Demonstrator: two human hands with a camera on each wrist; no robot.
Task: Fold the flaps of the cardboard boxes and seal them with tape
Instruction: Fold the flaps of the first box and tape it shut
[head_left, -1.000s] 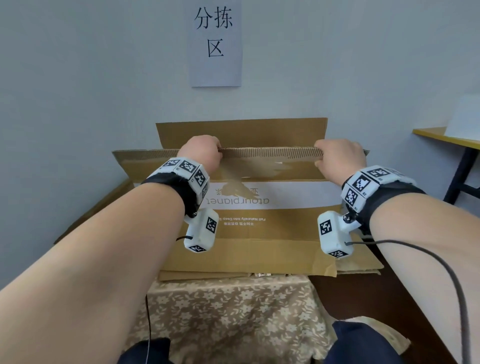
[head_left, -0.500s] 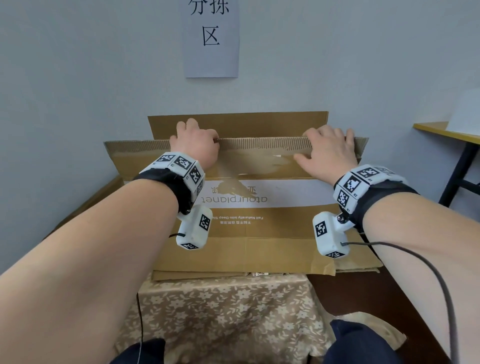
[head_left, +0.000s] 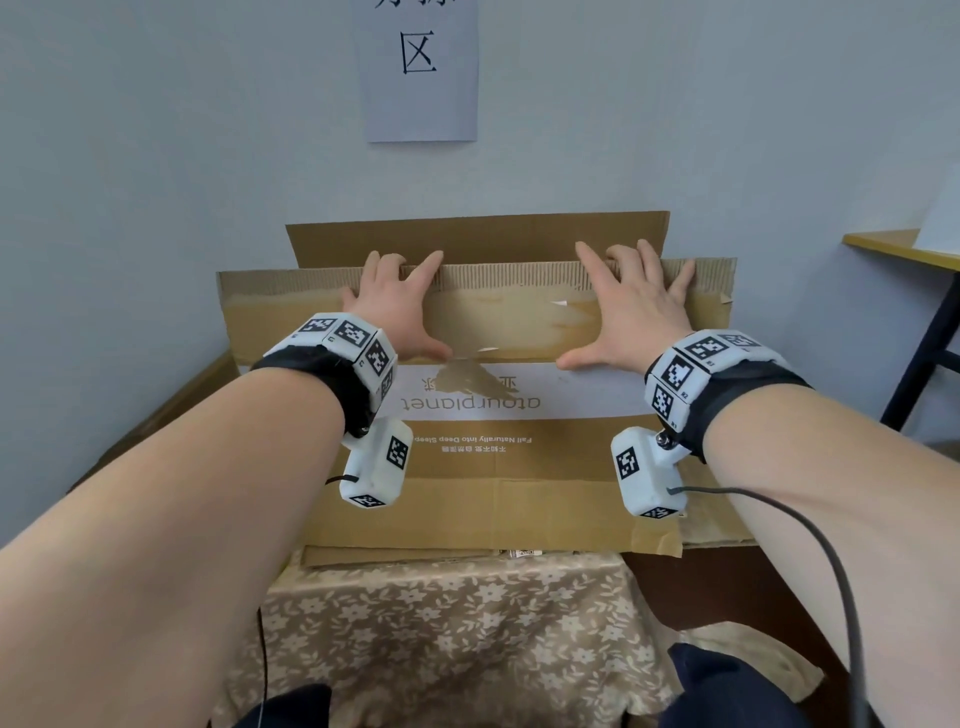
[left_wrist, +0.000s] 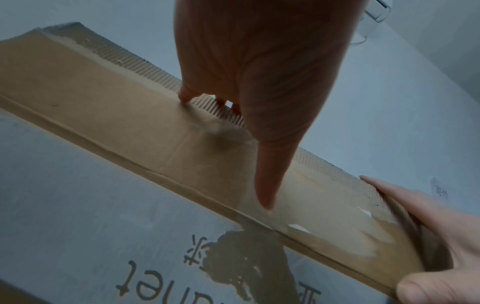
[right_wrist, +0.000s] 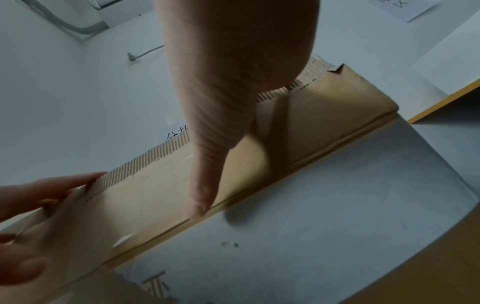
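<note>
left hand (head_left: 393, 306) — grip released, fingers flat on flap (head_left: 498, 317) | right hand (head_left: 631, 306) — same

Sorting or packing room: a paper wall sign (head_left: 422, 67) bearing a printed Chinese character (upper part cropped), plain grey wall (head_left: 156, 156), a yellow-topped desk (head_left: 904, 249), and a floral cloth (head_left: 441, 634) covering the work table.

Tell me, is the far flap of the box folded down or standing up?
Standing up. The far flap rises behind both hands, against the wall; the near flap is under the palms.
</note>
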